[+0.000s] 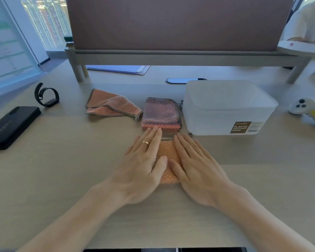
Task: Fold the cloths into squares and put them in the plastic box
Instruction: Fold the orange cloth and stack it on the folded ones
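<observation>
Both hands flat, fingers extended, pressing folded orange cloth [168, 160] on desk [62, 170]: left hand [144, 162], right hand [195, 166] side by side. Plastic box [225, 106] lies ahead and right, nearer right hand. Folded purple cloth [161, 112] just beyond fingertips; unfolded orange cloth [109, 105] farther left.

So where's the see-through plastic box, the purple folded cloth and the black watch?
Translucent plastic box [225, 106]: head view, on its lid's top.
Purple folded cloth [160, 111]: head view, middle of its top layer.
Black wristwatch [50, 102]: head view, on its dark face.
</observation>
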`<state>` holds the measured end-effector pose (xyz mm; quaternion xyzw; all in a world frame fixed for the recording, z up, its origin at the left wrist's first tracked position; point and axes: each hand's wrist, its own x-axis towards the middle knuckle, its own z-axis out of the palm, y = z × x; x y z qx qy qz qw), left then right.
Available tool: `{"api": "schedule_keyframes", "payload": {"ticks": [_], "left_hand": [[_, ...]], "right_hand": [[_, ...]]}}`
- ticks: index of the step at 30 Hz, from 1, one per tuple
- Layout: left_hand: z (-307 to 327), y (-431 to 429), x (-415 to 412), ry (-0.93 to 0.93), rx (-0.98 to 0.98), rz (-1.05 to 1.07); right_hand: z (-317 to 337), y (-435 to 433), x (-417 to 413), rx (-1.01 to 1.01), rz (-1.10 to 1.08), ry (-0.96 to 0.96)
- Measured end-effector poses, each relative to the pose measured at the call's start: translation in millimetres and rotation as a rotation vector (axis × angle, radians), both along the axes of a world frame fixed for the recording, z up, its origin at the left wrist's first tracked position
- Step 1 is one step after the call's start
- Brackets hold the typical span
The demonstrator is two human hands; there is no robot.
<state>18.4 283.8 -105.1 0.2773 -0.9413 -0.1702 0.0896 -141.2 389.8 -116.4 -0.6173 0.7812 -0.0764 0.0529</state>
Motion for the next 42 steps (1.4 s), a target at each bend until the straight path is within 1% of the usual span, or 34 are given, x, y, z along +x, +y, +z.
{"api": "schedule_keyframes", "payload": {"ticks": [2,3,4,5,7,8,9,11,13,14,17,20,23,24,26,28,30,31,35,39,40,42], "left_hand": [[-10.4,0.2,-10.2,-0.09,-0.132,-0.009],[-14.1,-0.2,-10.4,-0.114,-0.15,-0.013],[-15.1,-2.3,-9.2,-0.103,-0.119,-0.011],[-12.9,-5.0,-8.1,-0.061,-0.044,0.01],[-4.0,-11.8,-5.6,0.093,0.126,0.149],[0.3,-16.4,-5.9,0.166,0.165,0.246],[4.4,-20.6,-7.8,0.185,0.147,0.316],[11.0,-26.4,-14.7,0.088,0.08,0.367],[17.9,-25.8,-20.1,0.003,0.112,0.359],[20.8,-23.4,-22.9,-0.002,0.154,0.337],[23.5,-14.0,-27.4,0.055,0.262,0.267],[22.3,-8.0,-27.1,0.094,0.314,0.253],[26.0,-4.7,-27.4,0.192,0.353,0.29],[27.4,-4.4,-28.4,0.238,0.386,0.304],[28.3,-2.7,-30.6,0.342,0.518,0.348],[27.5,0.0,-30.7,0.434,0.719,0.374],[26.3,3.4,-30.2,0.492,0.963,0.333],[25.8,5.4,-29.1,0.512,1.036,0.312],[22.3,4.7,-23.4,0.601,1.08,0.371],[25.4,9.1,-19.7,0.567,1.293,0.322],[25.7,10.0,-20.0,0.558,1.311,0.321],[24.5,9.8,-22.4,0.518,1.274,0.306]], "right_hand": [[-3.4,4.2,1.6,0.018,-0.024,0.004],[-2.6,7.3,1.0,0.031,-0.034,-0.007],[-0.9,11.8,-0.5,0.047,-0.046,-0.028],[1.0,17.8,-3.1,0.052,-0.063,-0.058],[3.2,27.3,-8.8,-0.013,-0.097,-0.12],[3.8,30.3,-10.8,-0.073,-0.113,-0.143],[4.1,32.0,-11.9,-0.129,-0.121,-0.166],[4.6,32.6,-11.2,-0.195,-0.086,-0.18],[2.3,30.3,-7.5,-0.175,-0.018,-0.144],[0.4,29.2,-5.5,-0.13,0.004,-0.116],[-4.6,28.4,-3.0,-0.026,-0.004,-0.067],[-4.2,28.8,-2.5,0.004,-0.007,-0.063],[-5.5,28.0,-3.0,0.001,-0.002,-0.056],[-7.0,27.7,-3.4,-0.004,-0.002,-0.056],[-9.1,27.7,-4.2,-0.014,-0.002,-0.061],[-9.7,27.7,-4.2,-0.021,0.0,-0.06],[-9.0,28.1,-4.0,-0.02,0.0,-0.055],[-9.1,28.3,-4.0,-0.017,0.0,-0.055],[-8.1,28.4,-3.8,-0.02,-0.001,-0.047],[-6.7,29.1,-3.2,-0.012,-0.002,-0.052],[-6.5,29.3,-3.1,-0.014,-0.002,-0.053],[-6.8,30.0,-3.1,-0.019,0.001,-0.054]]}}
